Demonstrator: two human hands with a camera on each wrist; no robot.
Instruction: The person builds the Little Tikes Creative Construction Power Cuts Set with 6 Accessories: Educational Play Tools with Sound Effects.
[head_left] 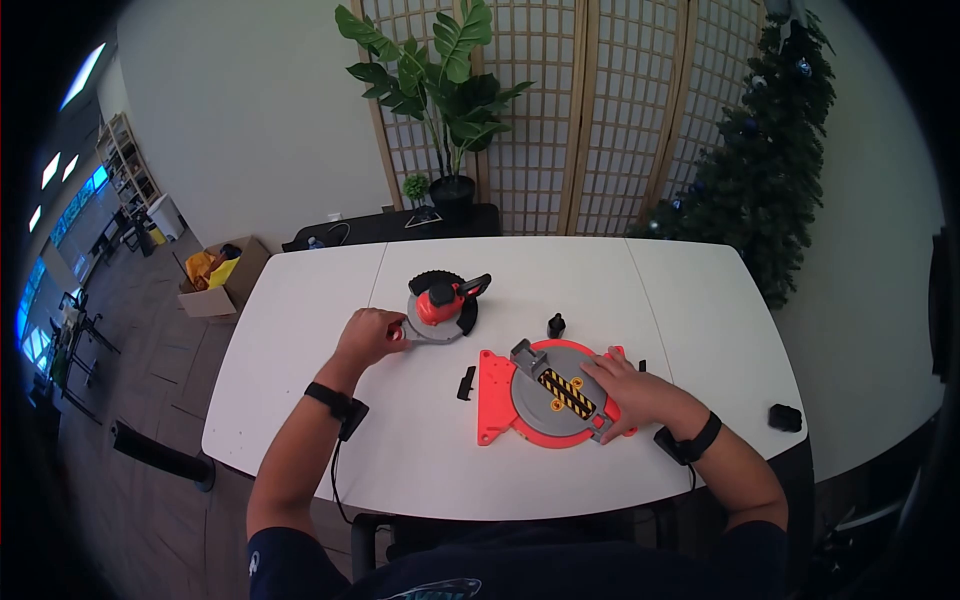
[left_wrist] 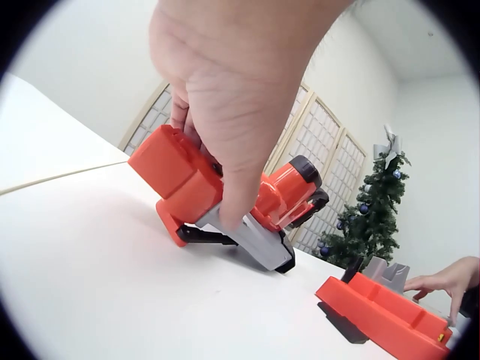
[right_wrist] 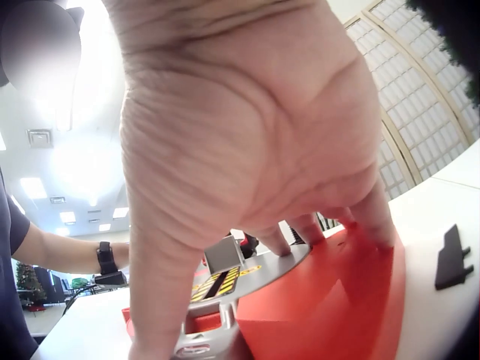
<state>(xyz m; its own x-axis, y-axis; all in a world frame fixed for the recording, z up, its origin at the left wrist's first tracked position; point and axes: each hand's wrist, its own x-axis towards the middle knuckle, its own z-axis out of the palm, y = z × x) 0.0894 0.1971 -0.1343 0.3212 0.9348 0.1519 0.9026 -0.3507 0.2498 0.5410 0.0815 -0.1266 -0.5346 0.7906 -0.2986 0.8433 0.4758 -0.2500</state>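
My left hand [head_left: 370,337] grips one end of a red and grey toy saw head [head_left: 438,305] with a black toothed blade guard. In the left wrist view the thumb lies on its grey arm [left_wrist: 259,241], and the fingers go behind the red block [left_wrist: 171,169]. To the right lies a red toy saw base [head_left: 495,400] with a round grey turntable [head_left: 535,405] and a yellow-and-black striped strip. Across the base's right side rests my right hand [head_left: 635,393], its fingers spread and fairly straight, the thumb down by the grey front piece [right_wrist: 206,345].
On the white table [head_left: 420,470] are a black knob [head_left: 556,326] behind the base, a flat black piece [head_left: 466,383] left of it, another [right_wrist: 453,259] at its right, and a black block [head_left: 785,418] near the right edge. Beyond stand a potted plant [head_left: 452,190] and folding screen [head_left: 540,110].
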